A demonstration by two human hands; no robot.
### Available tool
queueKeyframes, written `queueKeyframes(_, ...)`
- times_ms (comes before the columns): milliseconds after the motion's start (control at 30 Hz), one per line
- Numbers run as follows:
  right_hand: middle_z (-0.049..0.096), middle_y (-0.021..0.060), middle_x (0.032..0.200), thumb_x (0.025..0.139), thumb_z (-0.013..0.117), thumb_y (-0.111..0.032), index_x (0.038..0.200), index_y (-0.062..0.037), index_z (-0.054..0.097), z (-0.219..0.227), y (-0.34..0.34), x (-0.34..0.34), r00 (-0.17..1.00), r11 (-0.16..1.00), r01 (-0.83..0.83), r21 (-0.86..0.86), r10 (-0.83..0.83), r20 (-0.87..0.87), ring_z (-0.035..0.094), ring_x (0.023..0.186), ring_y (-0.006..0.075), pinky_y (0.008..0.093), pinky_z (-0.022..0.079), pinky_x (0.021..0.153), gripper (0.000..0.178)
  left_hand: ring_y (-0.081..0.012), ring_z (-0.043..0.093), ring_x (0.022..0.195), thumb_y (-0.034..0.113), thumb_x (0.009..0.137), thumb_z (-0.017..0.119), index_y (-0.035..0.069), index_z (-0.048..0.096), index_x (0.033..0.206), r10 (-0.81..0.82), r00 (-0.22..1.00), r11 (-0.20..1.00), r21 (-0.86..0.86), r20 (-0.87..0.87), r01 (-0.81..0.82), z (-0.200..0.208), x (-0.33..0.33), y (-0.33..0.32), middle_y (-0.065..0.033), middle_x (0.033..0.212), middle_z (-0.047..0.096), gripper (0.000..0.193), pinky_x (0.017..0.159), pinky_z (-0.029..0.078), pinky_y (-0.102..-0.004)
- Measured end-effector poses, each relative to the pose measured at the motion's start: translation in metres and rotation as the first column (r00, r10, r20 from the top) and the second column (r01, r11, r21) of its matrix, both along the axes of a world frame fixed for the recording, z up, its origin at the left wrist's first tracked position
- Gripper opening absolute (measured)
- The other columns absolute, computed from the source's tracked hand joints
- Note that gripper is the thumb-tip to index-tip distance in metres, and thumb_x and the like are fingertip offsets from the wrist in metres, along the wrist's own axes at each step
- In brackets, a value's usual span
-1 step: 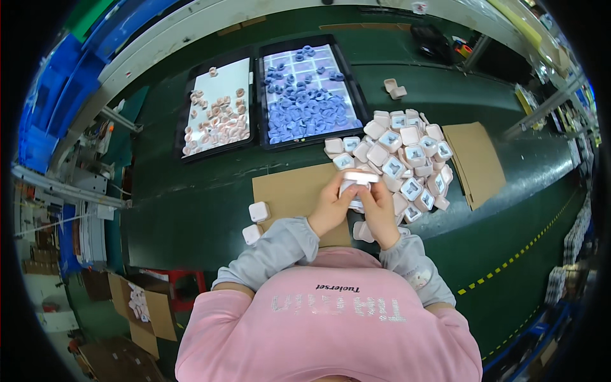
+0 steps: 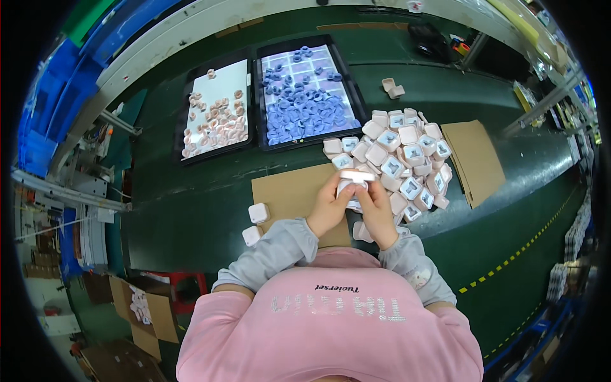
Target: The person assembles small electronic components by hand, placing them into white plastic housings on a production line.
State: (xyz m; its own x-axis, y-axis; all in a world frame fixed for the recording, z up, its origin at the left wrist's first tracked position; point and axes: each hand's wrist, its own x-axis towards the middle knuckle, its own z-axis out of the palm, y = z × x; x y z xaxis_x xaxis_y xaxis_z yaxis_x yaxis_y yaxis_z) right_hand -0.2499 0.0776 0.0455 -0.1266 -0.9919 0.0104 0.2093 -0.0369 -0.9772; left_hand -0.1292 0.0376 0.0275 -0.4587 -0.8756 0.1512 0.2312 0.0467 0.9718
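Note:
In front of my chest, both hands grip one small pale pink hinged box (image 2: pixel 358 175) with its lid raised. My left hand (image 2: pixel 326 209) holds it from the left, fingers curled round it. My right hand (image 2: pixel 379 213) closes on its right side, the two thumbs meeting over the inside. What lies under the thumbs is hidden. Just beyond and to the right is a heap of similar boxes (image 2: pixel 376 155), several open with a grey-blue insert showing. A flat cardboard sheet (image 2: pixel 285 191) lies under and left of my hands. Two closed white boxes (image 2: pixel 258 212) rest at its left edge.
A black tray (image 2: pixel 181 137) at the back left carries small pale pink pieces. Beside it, another black tray (image 2: pixel 259 102) carries many blue-violet ones. Folded cardboard (image 2: pixel 476 162) lies right of the heap. An open box (image 2: pixel 396 91) stands apart behind it. A carton (image 2: pixel 159 312) sits lower left.

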Motion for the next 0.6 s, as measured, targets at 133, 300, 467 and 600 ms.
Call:
queueKeyframes(133, 0.056, 0.0067, 0.107, 0.094, 0.046, -0.009, 0.124, -0.0006, 0.046, -0.003, 0.004, -0.003, 0.942, 0.999, -0.032, 0.001, 0.030, -0.333, 0.052, 0.098, 0.0102, 0.0250, 0.043, 0.084, 0.031, -0.0153, 0.052, 0.107, 0.021, 0.095, 0.050, 0.005, 0.037, 0.132, 0.013, 1.000, 0.943, 0.332, -0.020, -0.006, -0.003, 0.010, -0.001, -0.0077, 0.121, 0.050, 0.043, 0.090, 0.044, -0.0297)
queueKeyframes(300, 0.054, 0.0186, 0.116, 0.090, 0.049, -0.014, 0.123, 0.0003, 0.048, -0.012, -0.031, -0.087, 0.911, 0.955, 0.286, 0.081, -0.245, -0.330, 0.054, 0.105, 0.0259, 0.0352, 0.042, 0.090, 0.036, -0.0349, 0.042, 0.122, 0.043, 0.083, 0.063, 0.005, 0.045, 0.127, 0.033, 0.672, 0.999, -0.050, 0.740, 0.006, -0.030, 0.091, -0.011, -0.0213, 0.127, 0.047, 0.060, 0.099, 0.036, -0.0458)
queueKeyframes(467, 0.051, 0.0231, 0.121, 0.089, 0.052, -0.025, 0.124, -0.0050, 0.050, -0.004, -0.077, -0.185, 0.353, 0.874, 0.429, -0.231, -0.397, -0.847, 0.053, 0.106, 0.0350, 0.0374, 0.042, 0.091, 0.041, -0.0415, 0.046, 0.115, 0.045, 0.076, 0.066, 0.018, 0.049, 0.126, 0.166, -0.260, 0.986, -0.164, 0.951, 0.027, -0.055, 0.157, -0.001, -0.0207, 0.130, 0.042, 0.060, 0.089, 0.039, -0.0560)
queueKeyframes(600, 0.046, 0.0248, 0.127, 0.088, 0.052, -0.031, 0.127, -0.0064, 0.049, 0.004, -0.090, -0.178, 0.091, 0.848, 0.525, -0.073, -0.141, -0.986, 0.049, 0.111, 0.0396, 0.0406, 0.039, 0.094, 0.047, -0.0413, 0.047, 0.114, 0.033, 0.075, 0.070, 0.015, 0.046, 0.129, 0.058, -0.128, 0.998, -0.059, 0.990, -0.005, -0.084, 0.174, -0.012, -0.0209, 0.129, 0.044, 0.061, 0.091, 0.043, -0.0450)
